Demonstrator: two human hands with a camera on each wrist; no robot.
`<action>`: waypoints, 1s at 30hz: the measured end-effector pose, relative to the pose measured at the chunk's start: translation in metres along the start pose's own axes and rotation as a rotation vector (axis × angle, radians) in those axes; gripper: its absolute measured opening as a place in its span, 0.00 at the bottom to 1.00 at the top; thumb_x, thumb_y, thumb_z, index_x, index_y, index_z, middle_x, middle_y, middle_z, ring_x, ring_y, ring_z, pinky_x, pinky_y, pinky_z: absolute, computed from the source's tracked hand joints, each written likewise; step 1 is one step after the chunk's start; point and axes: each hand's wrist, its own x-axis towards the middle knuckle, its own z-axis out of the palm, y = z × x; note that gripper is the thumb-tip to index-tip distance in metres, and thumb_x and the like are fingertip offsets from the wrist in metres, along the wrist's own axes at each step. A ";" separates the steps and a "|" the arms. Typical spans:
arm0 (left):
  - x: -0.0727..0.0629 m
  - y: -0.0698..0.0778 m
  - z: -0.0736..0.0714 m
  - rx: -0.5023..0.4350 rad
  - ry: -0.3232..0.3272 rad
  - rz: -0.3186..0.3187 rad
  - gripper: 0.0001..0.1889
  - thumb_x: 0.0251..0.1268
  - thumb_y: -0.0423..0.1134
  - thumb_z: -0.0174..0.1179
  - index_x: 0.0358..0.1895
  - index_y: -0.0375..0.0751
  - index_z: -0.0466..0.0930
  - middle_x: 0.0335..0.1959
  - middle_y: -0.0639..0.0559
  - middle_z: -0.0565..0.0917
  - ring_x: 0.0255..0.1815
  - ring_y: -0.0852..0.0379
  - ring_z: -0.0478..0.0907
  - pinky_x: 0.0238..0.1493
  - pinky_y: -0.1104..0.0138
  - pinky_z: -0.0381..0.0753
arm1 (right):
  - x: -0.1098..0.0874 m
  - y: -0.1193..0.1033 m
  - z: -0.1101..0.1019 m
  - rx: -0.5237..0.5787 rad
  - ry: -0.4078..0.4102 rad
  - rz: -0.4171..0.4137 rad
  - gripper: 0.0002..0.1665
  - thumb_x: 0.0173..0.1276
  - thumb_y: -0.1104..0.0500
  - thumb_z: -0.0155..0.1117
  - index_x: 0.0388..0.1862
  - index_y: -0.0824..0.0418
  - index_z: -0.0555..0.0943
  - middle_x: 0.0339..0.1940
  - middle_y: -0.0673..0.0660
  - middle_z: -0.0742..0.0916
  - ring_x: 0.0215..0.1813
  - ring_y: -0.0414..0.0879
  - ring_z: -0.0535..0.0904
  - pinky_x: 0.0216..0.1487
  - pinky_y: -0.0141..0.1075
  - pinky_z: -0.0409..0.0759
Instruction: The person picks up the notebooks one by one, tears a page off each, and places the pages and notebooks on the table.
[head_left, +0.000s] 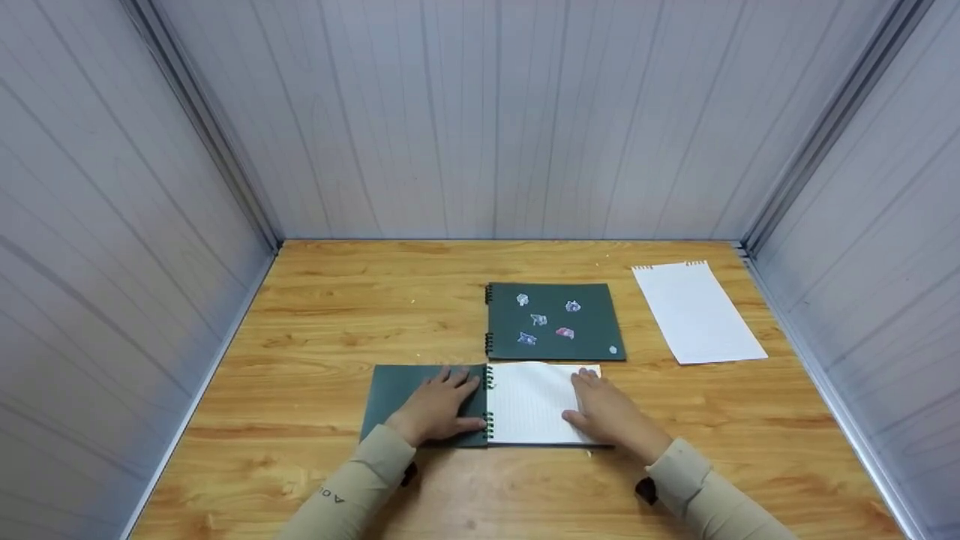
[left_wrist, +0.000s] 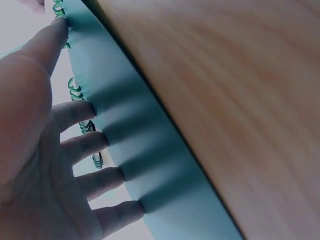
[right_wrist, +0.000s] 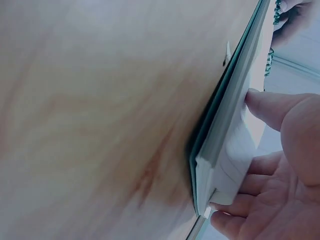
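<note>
A spiral notebook lies open on the wooden table, its dark green cover (head_left: 394, 386) turned to the left and its white lined pages (head_left: 529, 405) on the right. My left hand (head_left: 437, 405) rests on the inside of the cover, fingers spread, thumb by the green coil binding (head_left: 490, 420). In the left wrist view, the fingertips (left_wrist: 131, 207) touch the cover. My right hand (head_left: 611, 412) is at the right edge of the pages. The right wrist view has the thumb (right_wrist: 270, 105) on the page and the fingers by the corner, where the top sheet bulges.
Behind the open notebook lies a closed dark green spiral notebook (head_left: 551, 345) with several stickers. A loose white sheet (head_left: 697, 315) with a torn-hole top edge is at the right. Pale panel walls (head_left: 487, 120) stand around the wooden table (head_left: 337, 315), with small paper scraps on it.
</note>
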 end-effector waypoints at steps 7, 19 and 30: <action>0.001 0.001 -0.001 -0.006 -0.009 -0.005 0.45 0.76 0.70 0.60 0.85 0.47 0.66 0.87 0.42 0.65 0.89 0.33 0.57 0.81 0.34 0.66 | -0.004 -0.003 0.002 0.105 0.121 -0.076 0.29 0.76 0.63 0.71 0.71 0.74 0.78 0.70 0.74 0.84 0.74 0.69 0.80 0.77 0.62 0.74; 0.000 0.002 0.000 -0.016 -0.018 -0.016 0.45 0.75 0.70 0.61 0.85 0.48 0.67 0.88 0.43 0.64 0.89 0.33 0.56 0.82 0.34 0.65 | -0.011 -0.011 -0.006 0.227 0.222 0.037 0.27 0.73 0.62 0.74 0.70 0.65 0.83 0.65 0.65 0.88 0.69 0.62 0.84 0.72 0.60 0.79; 0.000 0.000 -0.002 -0.013 -0.011 -0.001 0.44 0.76 0.70 0.60 0.86 0.48 0.66 0.88 0.42 0.64 0.89 0.32 0.55 0.82 0.33 0.64 | -0.005 0.005 -0.010 0.453 0.339 0.134 0.40 0.65 0.74 0.73 0.77 0.72 0.74 0.79 0.77 0.72 0.82 0.75 0.68 0.80 0.64 0.70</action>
